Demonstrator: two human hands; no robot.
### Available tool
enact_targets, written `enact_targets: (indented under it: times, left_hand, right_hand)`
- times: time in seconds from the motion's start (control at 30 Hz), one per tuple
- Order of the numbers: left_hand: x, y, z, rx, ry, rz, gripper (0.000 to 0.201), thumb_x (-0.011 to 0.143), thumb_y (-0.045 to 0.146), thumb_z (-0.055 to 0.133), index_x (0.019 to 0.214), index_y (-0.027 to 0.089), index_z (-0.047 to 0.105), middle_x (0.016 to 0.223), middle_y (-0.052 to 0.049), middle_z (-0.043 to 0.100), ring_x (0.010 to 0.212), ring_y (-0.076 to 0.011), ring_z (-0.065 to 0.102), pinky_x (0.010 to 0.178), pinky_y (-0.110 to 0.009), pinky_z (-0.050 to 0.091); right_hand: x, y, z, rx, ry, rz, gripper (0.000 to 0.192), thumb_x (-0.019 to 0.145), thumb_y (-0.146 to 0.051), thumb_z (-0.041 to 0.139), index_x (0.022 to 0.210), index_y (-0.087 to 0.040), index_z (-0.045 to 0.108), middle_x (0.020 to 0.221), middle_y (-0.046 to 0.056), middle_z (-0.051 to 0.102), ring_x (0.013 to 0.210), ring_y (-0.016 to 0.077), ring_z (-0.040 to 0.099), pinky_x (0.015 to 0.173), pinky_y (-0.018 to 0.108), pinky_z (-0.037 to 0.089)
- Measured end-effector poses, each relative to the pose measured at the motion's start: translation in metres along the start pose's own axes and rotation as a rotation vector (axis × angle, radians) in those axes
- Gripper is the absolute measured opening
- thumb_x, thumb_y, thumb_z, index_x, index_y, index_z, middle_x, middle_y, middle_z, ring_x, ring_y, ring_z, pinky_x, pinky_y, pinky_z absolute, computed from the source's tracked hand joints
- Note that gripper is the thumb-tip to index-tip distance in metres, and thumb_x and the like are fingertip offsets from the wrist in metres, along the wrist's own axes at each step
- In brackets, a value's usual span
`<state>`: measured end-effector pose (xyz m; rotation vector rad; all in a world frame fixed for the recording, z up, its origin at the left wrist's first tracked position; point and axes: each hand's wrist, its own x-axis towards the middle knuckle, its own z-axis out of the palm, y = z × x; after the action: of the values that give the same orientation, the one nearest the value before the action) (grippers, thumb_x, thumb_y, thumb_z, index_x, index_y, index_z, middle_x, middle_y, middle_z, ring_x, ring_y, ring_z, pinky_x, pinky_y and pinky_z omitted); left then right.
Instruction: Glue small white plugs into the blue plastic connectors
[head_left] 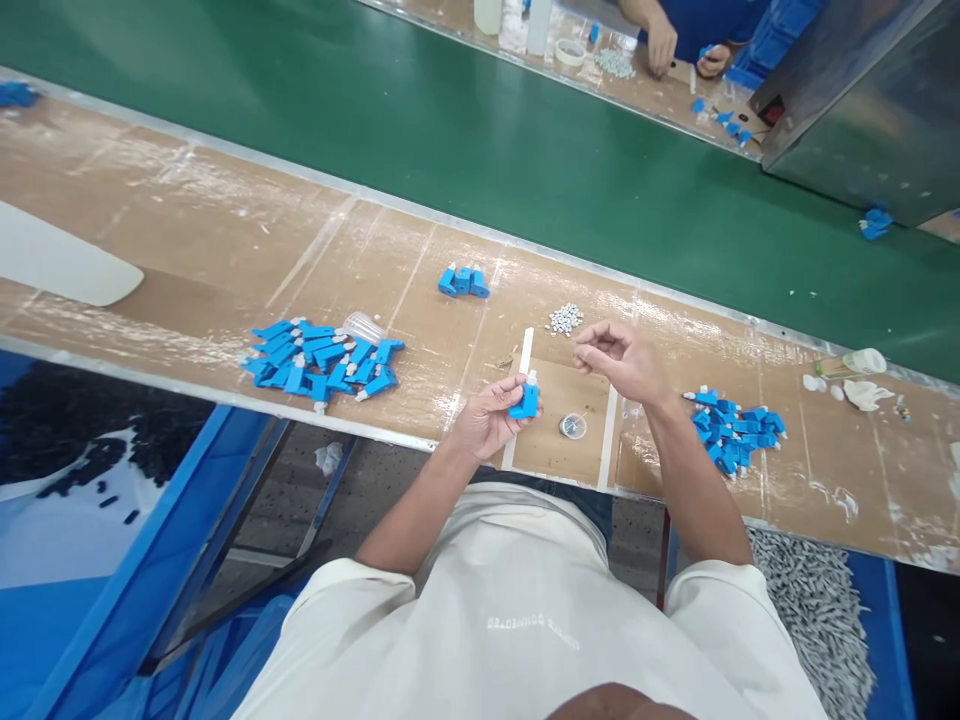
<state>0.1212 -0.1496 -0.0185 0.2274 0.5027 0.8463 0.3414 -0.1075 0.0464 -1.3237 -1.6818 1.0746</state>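
Note:
My left hand [484, 420] is closed around a small blue plastic part [529, 401] with a white tip pointing up. To its right my right hand [628, 362] hovers over the table with thumb and forefinger pinched; anything between them is too small to make out. Just beyond those fingertips lies a heap of small whitish pieces [564, 319]. A small round clear dish [573, 426] sits on the cardboard between my forearms. Similar blue parts form one pile [322, 360] at the left and another pile [736, 430] beside my right forearm.
Several blue parts [463, 281] stand farther back on the cardboard-covered table [405, 240]. A green conveyor belt [450, 130] runs behind it. Across the belt, a co-worker's hands [661, 45] are busy. A bottle [851, 363] lies at the right; a bin of grey pieces [814, 610] stands below.

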Motion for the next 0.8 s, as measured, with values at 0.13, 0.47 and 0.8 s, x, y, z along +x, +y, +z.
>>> enact_targets:
  times: [0.13, 0.47, 0.8]
  left_hand:
    - [-0.002, 0.004, 0.013, 0.027, -0.071, -0.003, 0.027, 0.070, 0.020, 0.085, 0.088, 0.012, 0.067, 0.088, -0.010, 0.070, 0.086, -0.0210, 0.071, 0.059, -0.022, 0.051]
    - [0.005, 0.001, 0.027, 0.053, -0.101, 0.005, 0.027, 0.070, 0.022, 0.085, 0.088, 0.013, 0.066, 0.082, -0.007, 0.069, 0.075, -0.0161, 0.068, 0.057, -0.021, 0.051]
    - [0.008, -0.002, 0.028, 0.084, -0.101, 0.023, 0.030, 0.069, 0.025, 0.088, 0.088, 0.011, 0.069, 0.077, -0.005, 0.068, 0.070, -0.0136, 0.068, 0.058, -0.019, 0.051]
  right_hand:
    - [-0.028, -0.020, 0.008, 0.337, 0.025, 0.031, 0.030, 0.077, -0.044, 0.085, 0.088, -0.018, 0.075, 0.077, 0.003, 0.073, 0.064, 0.0133, 0.069, 0.059, 0.027, 0.061]
    - [-0.044, -0.026, 0.010, 0.585, 0.079, 0.163, 0.035, 0.062, -0.041, 0.096, 0.078, -0.018, 0.076, 0.071, 0.002, 0.076, 0.060, 0.0131, 0.072, 0.052, 0.021, 0.059]
    - [-0.047, -0.020, 0.015, 0.579, 0.173, 0.112, 0.034, 0.060, -0.041, 0.097, 0.077, -0.021, 0.075, 0.072, 0.000, 0.075, 0.060, 0.0126, 0.071, 0.056, 0.023, 0.061]
